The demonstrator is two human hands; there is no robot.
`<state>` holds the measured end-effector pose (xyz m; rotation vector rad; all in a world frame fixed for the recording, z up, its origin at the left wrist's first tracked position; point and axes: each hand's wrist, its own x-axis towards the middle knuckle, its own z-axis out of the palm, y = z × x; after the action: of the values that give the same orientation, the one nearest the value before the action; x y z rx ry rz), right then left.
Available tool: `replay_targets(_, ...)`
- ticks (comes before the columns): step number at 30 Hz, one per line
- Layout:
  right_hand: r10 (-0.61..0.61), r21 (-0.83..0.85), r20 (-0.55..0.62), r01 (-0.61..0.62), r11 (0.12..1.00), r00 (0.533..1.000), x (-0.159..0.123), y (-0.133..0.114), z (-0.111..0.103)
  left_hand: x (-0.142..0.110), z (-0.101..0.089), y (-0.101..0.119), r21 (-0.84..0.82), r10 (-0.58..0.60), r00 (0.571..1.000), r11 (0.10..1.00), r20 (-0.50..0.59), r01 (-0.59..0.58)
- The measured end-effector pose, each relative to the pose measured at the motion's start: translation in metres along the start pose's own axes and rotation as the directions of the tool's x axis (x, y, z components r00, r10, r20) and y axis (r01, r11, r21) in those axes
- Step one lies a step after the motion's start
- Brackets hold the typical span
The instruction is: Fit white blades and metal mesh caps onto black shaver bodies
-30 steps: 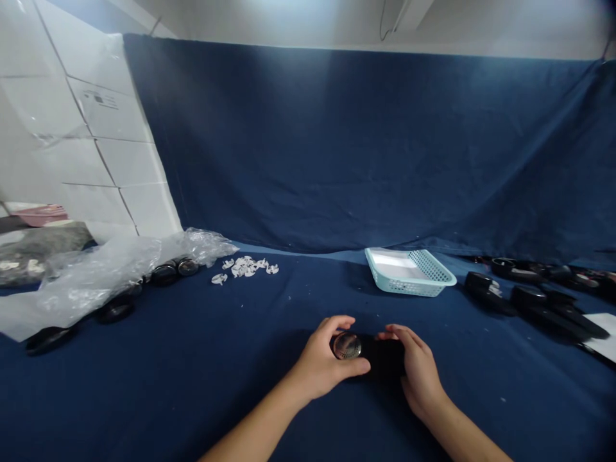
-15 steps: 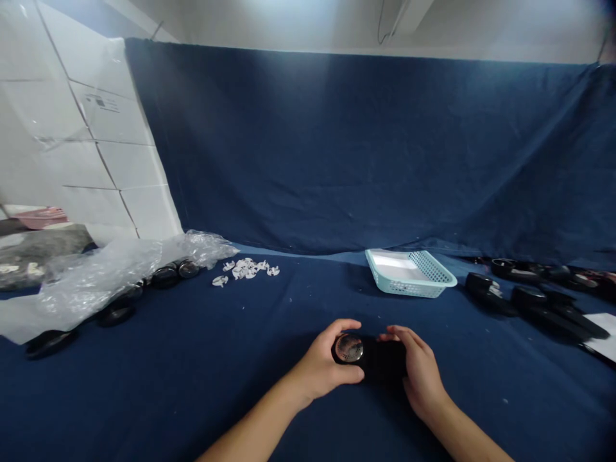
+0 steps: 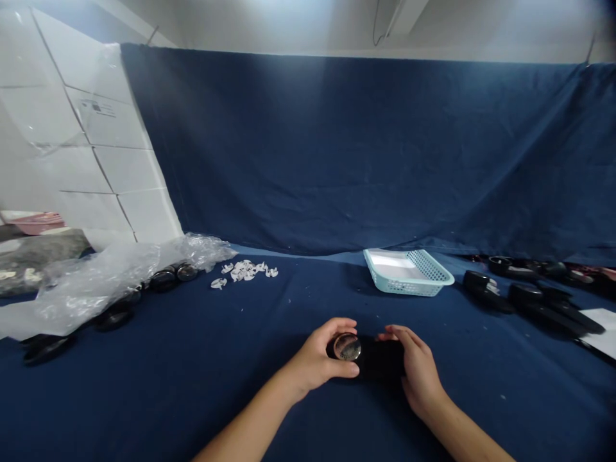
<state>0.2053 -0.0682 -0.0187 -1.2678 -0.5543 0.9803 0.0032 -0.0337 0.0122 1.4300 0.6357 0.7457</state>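
Observation:
A black object with a round shiny cap [image 3: 347,347] at its left end lies low over the blue cloth, between my two hands. Thumb and fingers of my left hand [image 3: 323,360] curve around the capped end. My right hand [image 3: 418,366] is wrapped about the dark body [image 3: 382,359] at the other end, fingertips along its far side. That body is so dark that its outline and exact kind cannot be made out.
Small white plastic pieces [image 3: 246,270] lie in a pile at the back left. Beside them, clear plastic wrap [image 3: 110,269] partly covers round black parts [image 3: 163,278]. A light blue basket [image 3: 416,285] stands at the back right, with black parts [image 3: 543,308] further right.
My left hand and the capped end have shifted very slightly left. The grip of both hands looks the same, and the whole view has moved a little.

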Motion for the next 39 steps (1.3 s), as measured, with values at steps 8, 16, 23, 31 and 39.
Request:
replay_targets(8,-0.022,-0.012,-0.014,0.021,1.0,1.0,-0.006,-0.007,0.004,0.002,0.004,-0.003,0.095,0.009,0.979,0.995,-0.203,0.01)
replay_targets(16,-0.023,-0.027,-0.021,0.023,0.999,1.0,-0.006,-0.006,0.003,0.001,0.0,0.001,0.276,0.096,0.973,0.96,-0.209,-0.035)
replay_targets(23,-0.019,-0.013,-0.038,0.019,1.0,0.999,-0.007,-0.005,0.004,-0.002,0.0,0.006,0.315,0.138,0.98,0.945,-0.143,-0.087)
replay_targets(31,0.005,0.001,-0.046,-0.005,1.0,0.999,-0.009,-0.005,0.005,-0.004,-0.002,0.017,0.359,0.154,0.985,0.926,-0.084,-0.114)
replay_targets(39,-0.007,0.014,-0.036,0.008,1.0,0.999,-0.007,-0.004,0.003,-0.007,0.0,0.026,0.422,0.15,0.986,0.9,-0.067,-0.108)
